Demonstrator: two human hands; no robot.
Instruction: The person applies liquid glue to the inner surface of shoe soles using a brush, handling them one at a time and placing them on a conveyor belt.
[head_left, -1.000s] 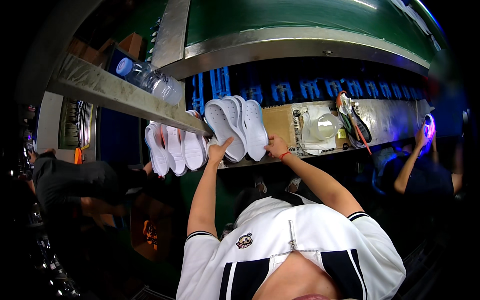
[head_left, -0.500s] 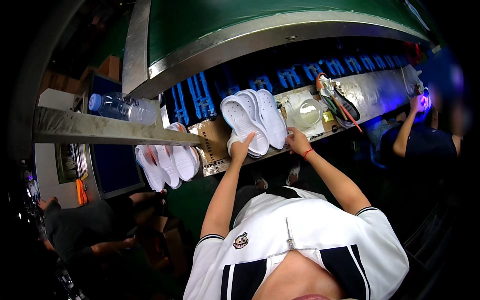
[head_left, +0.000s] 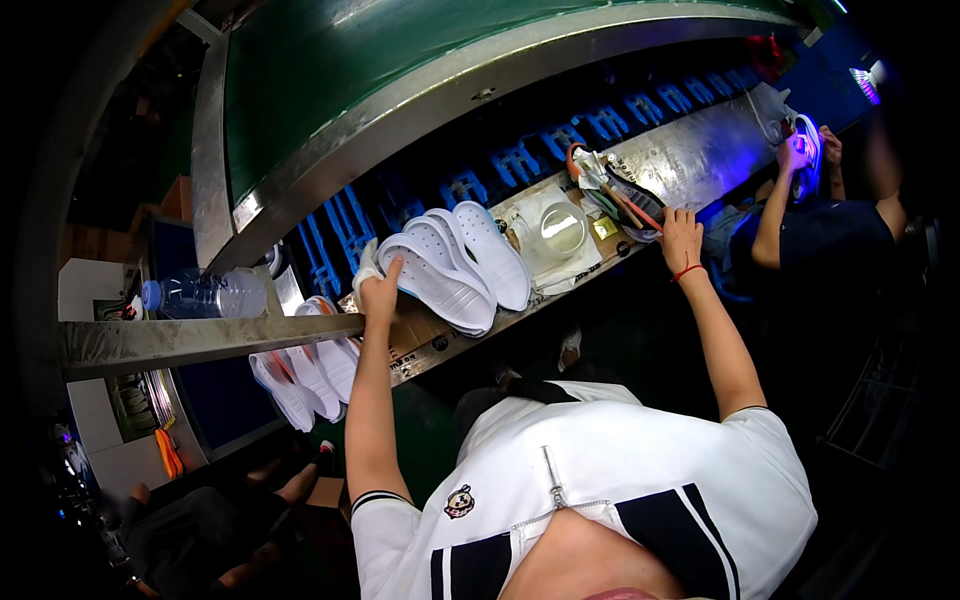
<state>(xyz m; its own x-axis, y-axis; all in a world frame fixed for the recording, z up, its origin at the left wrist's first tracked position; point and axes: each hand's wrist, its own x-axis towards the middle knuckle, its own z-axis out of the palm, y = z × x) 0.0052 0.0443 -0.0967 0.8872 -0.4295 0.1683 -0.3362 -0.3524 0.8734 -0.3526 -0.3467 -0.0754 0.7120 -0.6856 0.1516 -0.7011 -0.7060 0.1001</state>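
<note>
Several white shoe soles (head_left: 440, 280) with small holes lie overlapping on the bench. My left hand (head_left: 378, 292) is at the left end of the front sole. Its thumb is raised against the sole's edge, apart from its white-covered fingers. At the bench's front edge, my right hand (head_left: 682, 240) has its fingers bent round the near end of a thin red-orange handle (head_left: 643, 215). That handle lies across a dark shoe-shaped piece (head_left: 640, 195), beside other sticks and white wrapping. The fingertips are partly hidden. A round clear dish (head_left: 562, 230) stands between the soles and the handles.
More white soles (head_left: 310, 375) sit left of a metal bar (head_left: 210, 343), with a water bottle (head_left: 205, 295) behind it. Blue fixtures (head_left: 515, 162) line the bench's far side. On the right, a co-worker (head_left: 830, 230) holds a lit shoe; another person (head_left: 200, 540) is lower left.
My left hand has moved left along the soles to their end. My right hand has gone from beside the soles to the red-orange handle. The view has shifted.
</note>
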